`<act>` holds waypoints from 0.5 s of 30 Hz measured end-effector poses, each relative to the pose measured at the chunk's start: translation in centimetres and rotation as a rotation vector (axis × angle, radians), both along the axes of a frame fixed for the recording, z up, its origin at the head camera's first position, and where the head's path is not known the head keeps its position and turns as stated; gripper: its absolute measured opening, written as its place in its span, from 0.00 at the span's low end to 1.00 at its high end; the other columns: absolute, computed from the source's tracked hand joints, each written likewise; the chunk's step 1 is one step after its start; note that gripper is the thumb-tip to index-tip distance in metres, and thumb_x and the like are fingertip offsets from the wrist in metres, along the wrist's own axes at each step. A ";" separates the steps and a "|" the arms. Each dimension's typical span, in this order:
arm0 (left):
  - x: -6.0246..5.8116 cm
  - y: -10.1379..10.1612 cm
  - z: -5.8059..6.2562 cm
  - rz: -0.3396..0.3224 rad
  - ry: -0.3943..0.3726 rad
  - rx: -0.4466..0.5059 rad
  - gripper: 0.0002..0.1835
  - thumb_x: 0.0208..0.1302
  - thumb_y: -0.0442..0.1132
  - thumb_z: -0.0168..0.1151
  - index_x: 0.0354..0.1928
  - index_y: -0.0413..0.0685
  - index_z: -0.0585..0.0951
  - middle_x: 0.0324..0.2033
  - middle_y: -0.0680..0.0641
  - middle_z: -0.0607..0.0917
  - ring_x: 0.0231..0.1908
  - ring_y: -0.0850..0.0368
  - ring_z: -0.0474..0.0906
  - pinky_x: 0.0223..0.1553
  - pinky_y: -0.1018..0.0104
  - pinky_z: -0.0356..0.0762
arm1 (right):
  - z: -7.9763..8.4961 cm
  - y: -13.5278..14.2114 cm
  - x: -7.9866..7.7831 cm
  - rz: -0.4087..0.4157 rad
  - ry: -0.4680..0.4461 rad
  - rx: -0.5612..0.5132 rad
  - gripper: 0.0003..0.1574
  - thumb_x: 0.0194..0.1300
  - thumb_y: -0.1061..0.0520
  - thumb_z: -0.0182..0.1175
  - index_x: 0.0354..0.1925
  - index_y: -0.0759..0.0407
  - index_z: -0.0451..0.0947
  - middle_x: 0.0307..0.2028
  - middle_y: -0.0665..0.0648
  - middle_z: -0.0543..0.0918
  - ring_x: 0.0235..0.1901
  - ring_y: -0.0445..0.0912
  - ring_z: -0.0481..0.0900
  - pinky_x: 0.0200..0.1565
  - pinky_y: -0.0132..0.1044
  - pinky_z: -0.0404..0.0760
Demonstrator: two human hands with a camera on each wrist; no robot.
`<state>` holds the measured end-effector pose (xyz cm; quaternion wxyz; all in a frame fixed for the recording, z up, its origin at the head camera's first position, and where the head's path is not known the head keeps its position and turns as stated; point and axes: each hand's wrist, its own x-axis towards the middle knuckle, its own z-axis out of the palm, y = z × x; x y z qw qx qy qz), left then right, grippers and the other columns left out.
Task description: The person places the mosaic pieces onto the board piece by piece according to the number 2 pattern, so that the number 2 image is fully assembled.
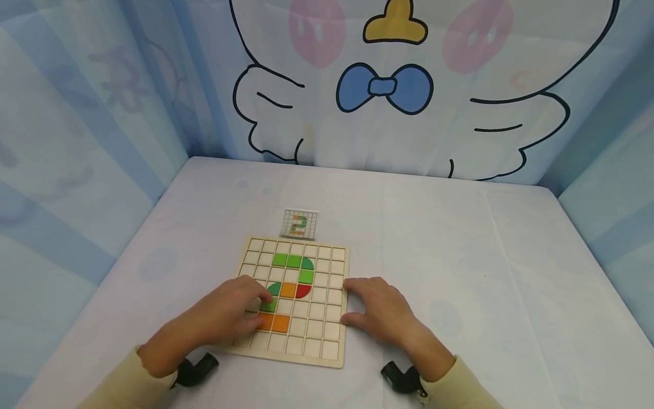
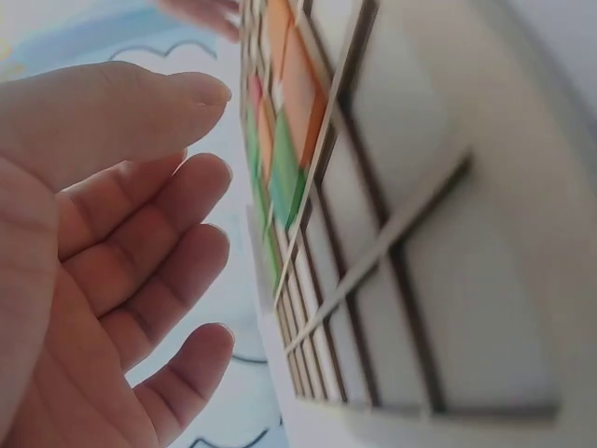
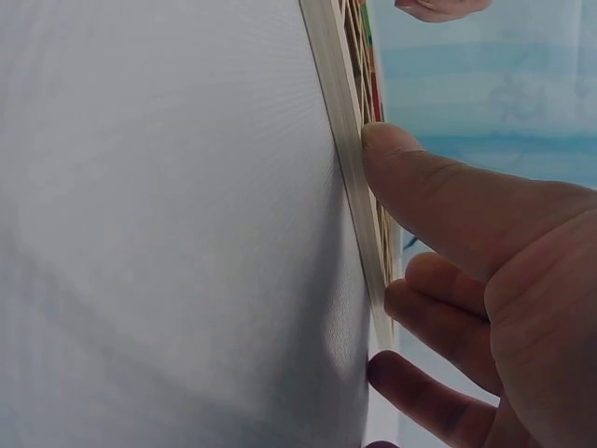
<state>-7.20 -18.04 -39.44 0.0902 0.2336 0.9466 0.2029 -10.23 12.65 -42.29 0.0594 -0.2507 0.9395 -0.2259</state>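
A square wooden grid board [image 1: 322, 345] lies on the white table, with green, orange and red tiles in some cells. Over its left part is my left hand [image 1: 230, 309], fingertips close above the lower green tile [image 1: 268, 305] and the lower orange tiles [image 1: 280, 323]. In the left wrist view, nothing sits between the thumb [image 2: 177, 103] and the loosely bent fingers. My right hand [image 1: 380, 309] rests at the board's right edge, its thumb [image 3: 438, 177] touching the rim and the fingers spread along it. A red quarter-round tile [image 1: 303, 291] adjoins an orange square [image 1: 288, 289].
Just beyond the board's far edge lies a small card [image 1: 306, 218] printed with a coloured grid pattern. A printed cloth backdrop [image 1: 383, 136] stands behind the table [image 1: 460, 255], and curtains hang on both sides. Black wrist cameras [image 1: 198, 370] sit below the hands.
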 end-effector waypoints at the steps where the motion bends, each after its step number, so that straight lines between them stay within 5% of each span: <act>1: 0.0 -0.2 0.2 0.015 -0.010 0.001 0.13 0.57 0.35 0.74 0.43 0.49 0.84 0.41 0.55 0.81 0.47 0.54 0.76 0.52 0.52 0.77 | 0.0 0.0 0.0 0.000 0.001 0.000 0.35 0.56 0.47 0.75 0.59 0.55 0.78 0.57 0.53 0.82 0.57 0.54 0.76 0.55 0.53 0.75; 15: 0.4 -3.7 1.6 0.135 0.010 -0.024 0.17 0.57 0.36 0.75 0.49 0.48 0.84 0.52 0.44 0.82 0.56 0.41 0.75 0.56 0.42 0.74 | 0.4 0.0 0.1 0.005 -0.006 -0.002 0.34 0.56 0.48 0.75 0.58 0.55 0.78 0.56 0.53 0.82 0.57 0.54 0.76 0.54 0.53 0.75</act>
